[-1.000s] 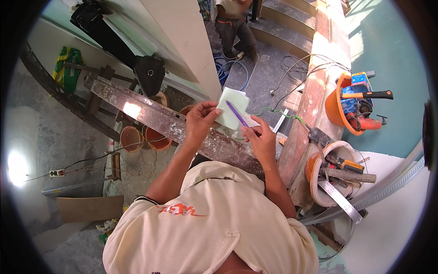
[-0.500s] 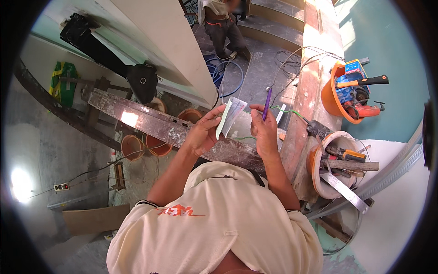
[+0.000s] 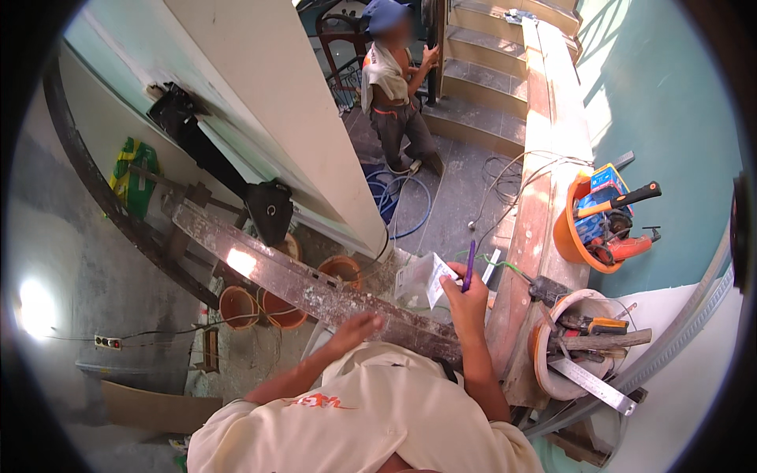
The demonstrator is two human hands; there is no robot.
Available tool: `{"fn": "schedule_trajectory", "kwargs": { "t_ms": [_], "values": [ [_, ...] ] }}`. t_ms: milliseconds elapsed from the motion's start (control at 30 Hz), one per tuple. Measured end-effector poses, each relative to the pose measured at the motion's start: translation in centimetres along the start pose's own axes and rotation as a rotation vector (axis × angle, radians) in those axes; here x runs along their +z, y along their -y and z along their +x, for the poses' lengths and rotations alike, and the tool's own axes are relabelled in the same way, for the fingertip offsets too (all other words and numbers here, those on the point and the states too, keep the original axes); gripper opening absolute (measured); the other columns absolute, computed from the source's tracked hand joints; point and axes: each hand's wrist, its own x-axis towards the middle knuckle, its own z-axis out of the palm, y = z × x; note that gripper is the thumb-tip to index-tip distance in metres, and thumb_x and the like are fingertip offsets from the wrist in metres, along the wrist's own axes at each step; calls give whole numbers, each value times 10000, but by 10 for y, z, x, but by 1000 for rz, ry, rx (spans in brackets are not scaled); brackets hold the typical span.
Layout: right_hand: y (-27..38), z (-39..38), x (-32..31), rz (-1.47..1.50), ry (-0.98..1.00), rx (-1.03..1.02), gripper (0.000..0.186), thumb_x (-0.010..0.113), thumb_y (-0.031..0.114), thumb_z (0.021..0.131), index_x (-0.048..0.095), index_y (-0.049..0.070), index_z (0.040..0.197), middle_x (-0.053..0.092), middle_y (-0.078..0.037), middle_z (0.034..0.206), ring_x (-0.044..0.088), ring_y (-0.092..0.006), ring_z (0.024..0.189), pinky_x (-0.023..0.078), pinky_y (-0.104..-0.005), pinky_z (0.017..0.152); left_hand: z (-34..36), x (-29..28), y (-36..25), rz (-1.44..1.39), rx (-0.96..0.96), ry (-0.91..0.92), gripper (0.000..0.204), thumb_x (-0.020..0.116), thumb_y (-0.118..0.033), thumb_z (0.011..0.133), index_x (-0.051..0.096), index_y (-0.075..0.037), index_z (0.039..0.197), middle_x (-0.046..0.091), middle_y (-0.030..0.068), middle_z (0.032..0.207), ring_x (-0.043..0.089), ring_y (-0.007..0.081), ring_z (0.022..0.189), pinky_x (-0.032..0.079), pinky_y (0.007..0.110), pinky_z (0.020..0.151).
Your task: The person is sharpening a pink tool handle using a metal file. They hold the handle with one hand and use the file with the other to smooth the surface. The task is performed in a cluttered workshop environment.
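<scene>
My right hand (image 3: 467, 303) is closed around a slim purple pen (image 3: 471, 264), which stands nearly upright. The same hand also pinches a small white folded paper (image 3: 439, 282) with writing on it, to the left of the pen. My left hand (image 3: 355, 329) is away from the paper, low in front of my shirt and just this side of the worn plank. Its fingers stretch to the right, slightly blurred, and I see nothing in them.
A long worn plank (image 3: 296, 293) crosses in front of me. To the right stand an orange bucket (image 3: 569, 236) of tools and a whitish bucket (image 3: 544, 370) holding hand tools and a metal strip. Cables lie on the floor. Ahead, a person (image 3: 397, 102) stands by stairs (image 3: 482, 83).
My left hand has let go of the paper and moved down toward my shirt. The paper is now in my right hand with the pen. My view has tilted up, showing more stairs.
</scene>
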Motion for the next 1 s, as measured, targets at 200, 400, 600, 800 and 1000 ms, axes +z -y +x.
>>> {"fn": "schedule_trajectory", "kwargs": {
  "t_ms": [200, 400, 600, 800, 1000],
  "values": [
    [8, -1, -19, -66, -73, 4, 258, 744, 64, 873, 710, -9, 1117, 692, 1, 899, 538, -34, 658, 435, -216, 591, -80, -6, 17, 263, -137, 83, 424, 565, -425, 1044, 675, -52, 1214, 686, 127, 1183, 615, 227, 1194, 463, 394, 1046],
    [8, -6, -22, -139, 9, -89, 233, 753, 66, 856, 723, 7, 1080, 678, 11, 854, 460, -37, 615, 389, -234, 553, -75, -74, 61, 673, -103, -122, 338, 689, -328, 977, 715, 7, 1014, 747, 124, 917, 733, 237, 858, 577, 390, 777],
    [19, -16, -5, -261, 270, -259, 211, 750, 104, 860, 719, 5, 1043, 707, -120, 877, 635, -196, 707, 498, -316, 654, -34, -55, -44, 350, 62, -565, 277, 806, -239, 889, 678, 2, 843, 596, 2, 586, 585, 101, 559, 510, 301, 557],
    [26, -28, 5, -310, 537, -346, 230, 751, 136, 878, 722, 5, 1065, 717, -148, 918, 675, -253, 761, 528, -346, 701, -8, -20, -93, 71, 484, -396, 334, 801, -299, 897, 719, -17, 1058, 689, 65, 863, 631, 108, 808, 531, 290, 725],
    [34, -35, 5, -327, 610, -323, 208, 746, 140, 887, 709, 15, 1049, 705, -164, 921, 685, -316, 797, 532, -392, 717, -8, -5, -89, 429, 370, -41, 338, 779, -295, 916, 723, -48, 1140, 729, 80, 1007, 657, 170, 898, 541, 343, 795]
  ]
}}
